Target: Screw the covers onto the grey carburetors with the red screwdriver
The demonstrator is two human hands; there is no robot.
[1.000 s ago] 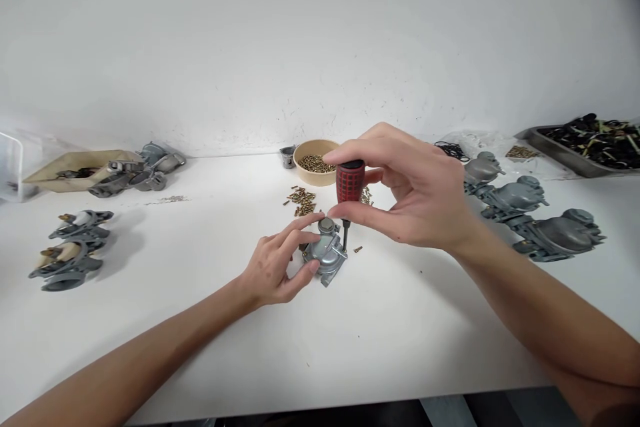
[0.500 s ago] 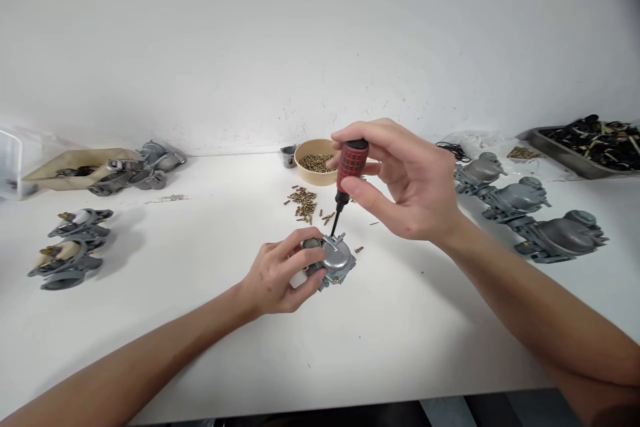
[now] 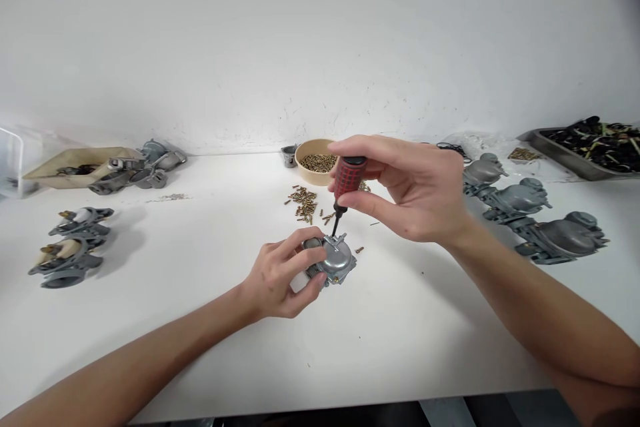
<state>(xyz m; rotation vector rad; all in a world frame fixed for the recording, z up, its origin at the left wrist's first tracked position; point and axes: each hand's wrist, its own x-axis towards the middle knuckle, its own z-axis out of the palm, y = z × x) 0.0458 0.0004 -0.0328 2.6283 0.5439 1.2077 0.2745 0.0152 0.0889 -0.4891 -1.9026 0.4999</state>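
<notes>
A silver metal carburetor (image 3: pixel 339 259) lies on the white table in front of me, its rounded bowl facing up. My left hand (image 3: pixel 287 273) grips it from the left, fingers over its side and top edge. A red and black screwdriver (image 3: pixel 349 177) is held in my right hand (image 3: pixel 413 187), thumb and fingers around the handle. The shaft points down, slightly tilted, and its tip meets the far edge of the carburetor; the screw under it is hidden. One brass screw (image 3: pixel 359 250) lies just right of the carburetor, and a brass screw (image 3: pixel 336 279) head shows at its near edge.
Behind the work are a pile of brass screws (image 3: pixel 303 204) and a tan bowl (image 3: pixel 313 179) of screws. Several carburetors (image 3: pixel 565 237) stand at the right, near a metal tray (image 3: pixel 565 153) of black parts. At left are carburetor bodies (image 3: pixel 70 247) and a yellowish tray (image 3: pixel 45 170).
My right hand and the screwdriver handle have come down slightly, and the fingers have shifted around the handle. My left hand and the carburetor have hardly moved.
</notes>
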